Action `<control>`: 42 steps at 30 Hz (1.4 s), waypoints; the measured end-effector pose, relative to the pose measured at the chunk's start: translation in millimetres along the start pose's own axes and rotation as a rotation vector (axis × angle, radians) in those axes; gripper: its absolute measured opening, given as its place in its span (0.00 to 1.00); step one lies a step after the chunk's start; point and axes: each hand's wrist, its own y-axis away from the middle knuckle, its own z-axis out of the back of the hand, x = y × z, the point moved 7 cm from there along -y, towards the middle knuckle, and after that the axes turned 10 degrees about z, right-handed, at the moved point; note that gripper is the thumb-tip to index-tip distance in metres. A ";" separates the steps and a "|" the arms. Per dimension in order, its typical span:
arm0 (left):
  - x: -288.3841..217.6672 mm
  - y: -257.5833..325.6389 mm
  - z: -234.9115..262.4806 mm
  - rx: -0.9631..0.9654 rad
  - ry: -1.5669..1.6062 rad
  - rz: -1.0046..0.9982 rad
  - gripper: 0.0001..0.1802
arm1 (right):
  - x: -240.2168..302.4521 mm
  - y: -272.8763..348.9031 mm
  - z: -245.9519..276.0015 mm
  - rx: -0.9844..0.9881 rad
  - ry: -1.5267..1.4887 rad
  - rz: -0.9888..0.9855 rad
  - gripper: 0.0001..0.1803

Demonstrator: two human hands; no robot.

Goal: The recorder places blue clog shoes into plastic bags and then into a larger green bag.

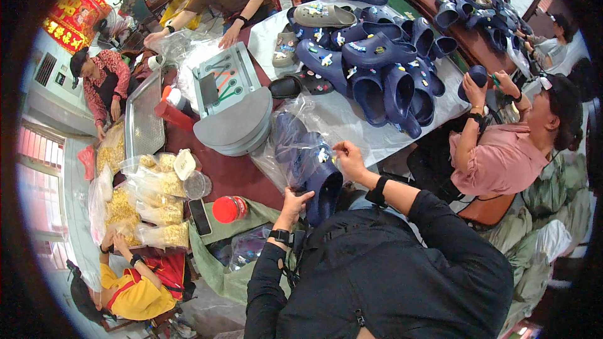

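Observation:
In front of me, a pair of navy blue clogs (323, 183) with small charms lies partly inside a clear plastic bag (267, 157). The heel ends stick out of the bag toward me, and the far ends show through the film. My left hand (295, 204) is closed at the left side of the bag's mouth, thumb along the clog and the other fingers partly hidden. At the bag's right side, my right hand (350, 160) has its fingers bent and pinched at the film beside the charms.
Beyond the bag rises a heap of navy clogs (377, 50), with a grey machine (229, 94) to its left. A red-lidded jar (228, 209), a phone (200, 216) and bags of small yellow pieces (164, 210) lie leftward. Several people work around; one in pink (502, 157) sits at right.

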 end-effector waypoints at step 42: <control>-23.4 39.0 41.7 -0.682 -0.412 -0.173 0.30 | 136.2 50.4 -37.3 0.369 0.663 0.866 0.05</control>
